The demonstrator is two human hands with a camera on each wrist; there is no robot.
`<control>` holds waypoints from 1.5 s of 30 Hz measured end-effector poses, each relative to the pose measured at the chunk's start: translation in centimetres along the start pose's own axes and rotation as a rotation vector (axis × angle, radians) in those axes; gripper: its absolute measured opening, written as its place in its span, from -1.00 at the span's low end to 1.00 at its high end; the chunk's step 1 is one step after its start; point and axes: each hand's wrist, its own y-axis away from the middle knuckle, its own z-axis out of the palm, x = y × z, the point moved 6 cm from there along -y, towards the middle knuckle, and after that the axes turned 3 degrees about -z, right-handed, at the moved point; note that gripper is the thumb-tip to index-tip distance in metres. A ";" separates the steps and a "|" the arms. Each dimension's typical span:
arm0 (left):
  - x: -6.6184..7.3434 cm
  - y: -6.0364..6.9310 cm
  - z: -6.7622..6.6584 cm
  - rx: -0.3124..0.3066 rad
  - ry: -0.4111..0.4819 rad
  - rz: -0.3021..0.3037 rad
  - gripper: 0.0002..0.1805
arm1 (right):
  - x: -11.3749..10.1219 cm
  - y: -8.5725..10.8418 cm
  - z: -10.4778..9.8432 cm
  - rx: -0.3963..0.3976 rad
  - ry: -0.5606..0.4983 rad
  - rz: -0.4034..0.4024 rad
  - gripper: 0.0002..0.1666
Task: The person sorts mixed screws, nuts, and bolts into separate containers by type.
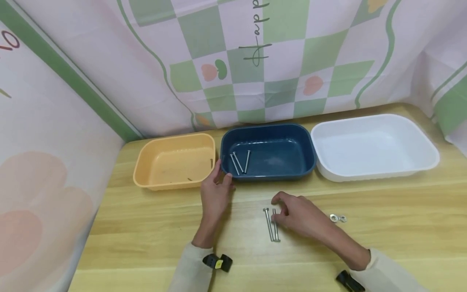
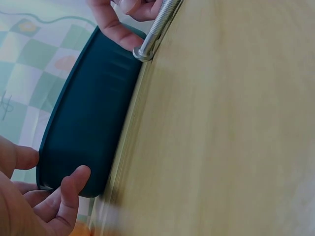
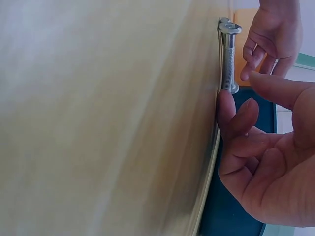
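My left forearm (image 1: 204, 235) is pointing forward with a slight slant to the right, and my left hand (image 1: 216, 194) is lying farther from my body than the other. Its fingers are spreading apart, some bending a little. My right forearm (image 1: 346, 247) is slanting inward from the lower right, and my right hand (image 1: 303, 215) is facing left. Its thumb (image 1: 278, 219) and forefinger (image 1: 280, 196) are standing apart, leaving a gap between their tips, while the remaining fingers (image 3: 241, 157) are curling loosely.

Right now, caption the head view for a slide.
Right hand at loose bolts, left hand at corner of the navy tray.
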 end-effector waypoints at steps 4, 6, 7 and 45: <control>0.0 0.0 0.0 -0.001 0.001 0.002 -0.36 | 0.0 0.0 0.0 -0.012 0.001 0.010 -0.55; 0.0 0.0 0.0 -0.001 0.000 0.001 -0.36 | 0.0 0.0 0.0 -0.015 0.002 0.018 -0.55; 0.0 0.0 0.0 -0.002 0.000 -0.003 -0.35 | 0.0 0.0 0.0 -0.016 0.003 0.020 -0.56; 0.0 -0.1 -0.1 -0.007 0.009 -0.012 -0.35 | -0.8 -0.5 0.9 0.004 0.090 0.074 -0.66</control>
